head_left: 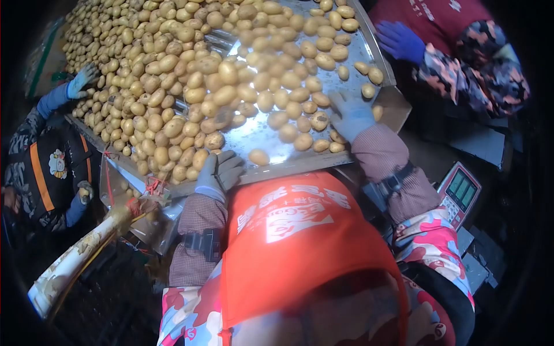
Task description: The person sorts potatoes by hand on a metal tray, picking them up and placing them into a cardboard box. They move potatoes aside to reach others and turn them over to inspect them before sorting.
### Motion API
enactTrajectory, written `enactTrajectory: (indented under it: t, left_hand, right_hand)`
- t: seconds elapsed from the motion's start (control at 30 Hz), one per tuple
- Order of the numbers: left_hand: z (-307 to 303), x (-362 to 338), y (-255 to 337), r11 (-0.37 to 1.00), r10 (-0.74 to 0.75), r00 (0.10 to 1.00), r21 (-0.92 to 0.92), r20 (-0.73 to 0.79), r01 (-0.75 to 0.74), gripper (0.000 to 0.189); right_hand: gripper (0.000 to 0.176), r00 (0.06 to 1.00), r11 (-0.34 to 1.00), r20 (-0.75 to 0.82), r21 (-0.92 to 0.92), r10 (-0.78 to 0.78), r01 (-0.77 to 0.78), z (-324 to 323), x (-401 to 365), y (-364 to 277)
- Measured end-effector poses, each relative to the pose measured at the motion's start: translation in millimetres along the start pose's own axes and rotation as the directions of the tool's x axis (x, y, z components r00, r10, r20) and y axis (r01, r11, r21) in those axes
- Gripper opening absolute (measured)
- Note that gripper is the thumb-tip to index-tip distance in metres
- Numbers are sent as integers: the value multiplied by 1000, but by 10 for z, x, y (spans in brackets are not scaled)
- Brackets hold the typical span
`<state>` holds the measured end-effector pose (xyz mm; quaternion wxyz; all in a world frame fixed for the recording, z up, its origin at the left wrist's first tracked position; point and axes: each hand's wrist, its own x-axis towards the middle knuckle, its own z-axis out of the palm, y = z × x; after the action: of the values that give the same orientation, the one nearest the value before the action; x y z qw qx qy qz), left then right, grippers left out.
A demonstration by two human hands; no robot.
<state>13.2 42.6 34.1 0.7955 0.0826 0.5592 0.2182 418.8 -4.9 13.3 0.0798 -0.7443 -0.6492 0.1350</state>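
Note:
Many potatoes lie heaped over the left and middle of a metal table, and fewer are scattered toward its right side. At the table's near edge, my left hand wears a grey glove, its fingers spread beside the closest potatoes and around none of them. My right hand, in a light glove, rests on the metal at the right with its fingers apart. Several potatoes are just left of it, and a lone potato sits between my two hands near the edge.
A co-worker's gloved hand touches the heap at the left; that person's other hand is lower down. Another person's purple glove is beyond the right rim. A device with a screen stands at the right, a white pipe at the lower left.

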Motion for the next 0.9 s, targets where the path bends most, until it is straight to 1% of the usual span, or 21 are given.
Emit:
enactTrajectory:
  t: [0.07, 0.17, 0.2, 0.23, 0.27, 0.33, 0.37, 0.4, 0.47, 0.5, 0.53, 0.57, 0.6, 0.67, 0.7, 0.73, 0.77, 0.8, 0.83, 0.87, 0.9]
  left_hand:
    - [41, 24, -18, 999, -32, 997, 25, 71, 30, 64]
    - [277, -47, -128, 989, -119, 967, 115, 225, 95, 59]
    - [446, -80, -135, 982, -150, 946, 154, 286, 110, 57]
    - [704, -135, -98, 992, -128, 940, 47, 318, 119, 57]
    - [997, -237, -71, 989, -105, 932, -66, 347, 136, 57]
    - [1248, -215, -189, 918, -97, 896, -308, 433, 248, 52]
    - [1277, -99, -254, 939, -67, 913, -284, 402, 194, 50]
    - [1282, 36, -336, 955, -27, 929, -264, 370, 133, 49]
    - [1178, 188, -410, 955, -4, 941, -278, 340, 104, 42]
    - [1129, 264, -445, 955, 8, 946, -284, 325, 90, 40]
    - [1121, 203, -378, 871, -94, 942, -431, 323, 235, 39]
    - [1105, 146, -343, 739, -196, 921, -567, 335, 364, 38]
    - [1088, 129, -323, 729, -198, 919, -575, 341, 371, 39]
    - [1053, 83, -323, 704, -198, 913, -596, 358, 386, 40]
    - [976, 143, -392, 842, -128, 928, -457, 349, 288, 41]
    - [835, 272, -489, 940, -53, 936, -298, 349, 165, 43]
    - [805, 272, -449, 990, 26, 933, -140, 359, 26, 43]
    - [773, 273, -412, 993, 106, 924, 17, 367, -121, 44]
    - [883, 147, -262, 953, 182, 905, 159, 384, -259, 44]
    - [949, 46, -189, 882, 219, 902, 319, 373, -346, 44]
    - [1016, -57, -114, 780, 255, 897, 472, 362, -412, 44]
  right_hand:
    - [35, 995, 997, 92, -76, 21, -14, -62, 259, -118]
    - [37, 917, 978, 347, 6, 194, -209, -277, 541, -174]
    - [38, 921, 926, 330, 241, 205, -292, -370, 476, -266]
    - [39, 926, 821, 311, 457, 212, -342, -484, 347, -383]
    - [40, 928, 670, 301, 644, 221, -368, -570, 300, -451]
    - [43, 940, 779, 334, 606, -70, -158, -645, 323, -548]
    - [45, 916, 804, 342, 593, -210, -37, -665, 353, -558]
    - [42, 936, 868, 212, 471, -281, 154, -560, 602, -431]
    - [42, 950, 975, 306, 182, 71, -131, -442, 1105, -207]
    - [42, 916, 960, 310, 31, 254, -277, -359, 1286, -106]
    - [43, 958, 981, 213, -45, 194, -189, -153, 1388, 33]
    - [44, 985, 986, 125, -127, 122, -106, 142, 1433, 202]
    - [46, 999, 976, 33, -217, 33, -25, 288, 1487, 307]
    - [53, 1000, 989, 0, -147, 24, -24, 216, 1514, 366]
    - [56, 1000, 993, -14, -113, 21, -22, 151, 1498, 354]
    - [59, 998, 994, -40, 98, 45, -41, 14, 1422, 257]
    - [61, 996, 951, -58, 306, 69, -48, -195, 1280, 106]
    - [63, 994, 866, -58, 497, 94, -53, -399, 1131, -46]
    - [65, 980, 762, 172, 619, 105, -190, -609, 997, -268]
    - [61, 961, 711, 274, 670, 29, -213, -661, 821, -420]
    - [57, 941, 699, 320, 698, -108, -157, -599, 650, -541]
